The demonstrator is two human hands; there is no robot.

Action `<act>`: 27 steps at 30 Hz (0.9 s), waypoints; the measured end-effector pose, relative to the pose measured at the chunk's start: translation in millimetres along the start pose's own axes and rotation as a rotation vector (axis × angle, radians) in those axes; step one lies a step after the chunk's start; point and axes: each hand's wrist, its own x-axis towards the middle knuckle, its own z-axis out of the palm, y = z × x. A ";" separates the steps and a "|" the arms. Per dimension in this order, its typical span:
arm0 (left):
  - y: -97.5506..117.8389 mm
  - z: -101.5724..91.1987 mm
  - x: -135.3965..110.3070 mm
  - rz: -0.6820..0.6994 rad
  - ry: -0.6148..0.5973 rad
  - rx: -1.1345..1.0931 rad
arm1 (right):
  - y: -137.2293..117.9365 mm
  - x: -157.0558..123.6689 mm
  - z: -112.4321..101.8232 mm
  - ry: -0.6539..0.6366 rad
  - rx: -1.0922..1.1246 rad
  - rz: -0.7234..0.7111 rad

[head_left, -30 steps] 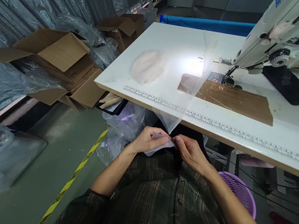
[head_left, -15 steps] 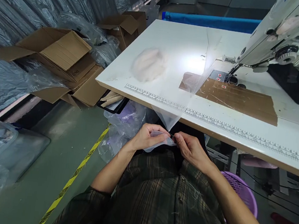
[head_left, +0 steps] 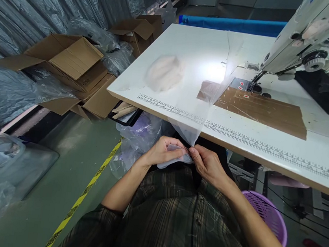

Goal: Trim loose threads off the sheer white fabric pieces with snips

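A strip of sheer white fabric [head_left: 186, 130] hangs over the front edge of the sewing table [head_left: 191, 43] and runs down to my hands. My left hand [head_left: 165, 152] pinches a gathered part of it between thumb and fingers, with a loose fold drooping below. Close beside it, my right hand [head_left: 207, 162] is closed on the fabric at its narrow point, thumb and index finger pressed together. The fingertips of both hands nearly meet. Fine detail between them is too small to make out.
The sewing machine [head_left: 307, 44] stands at the right, with brown tape [head_left: 267, 111] before its needle. A pale round fabric piece [head_left: 164, 74] lies on the left of the tabletop. Cardboard boxes [head_left: 73, 59] are at the left, and a purple basket [head_left: 273, 215] sits under the table.
My right hand has shifted slightly and closed in on my left fingertips. The hanging fabric's lower tip has moved a little right, to my right fingertips.
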 end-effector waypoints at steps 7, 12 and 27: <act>-6.9 1.9 1.0 -0.029 -0.030 -0.012 | 8.6 -9.4 10.5 0.006 0.267 0.068; -30.4 -0.3 17.6 0.054 -0.051 0.229 | 25.8 -26.3 25.9 -0.019 0.289 0.192; -65.6 -7.5 41.4 0.186 -0.046 0.056 | -4.1 5.1 15.2 0.326 0.609 0.255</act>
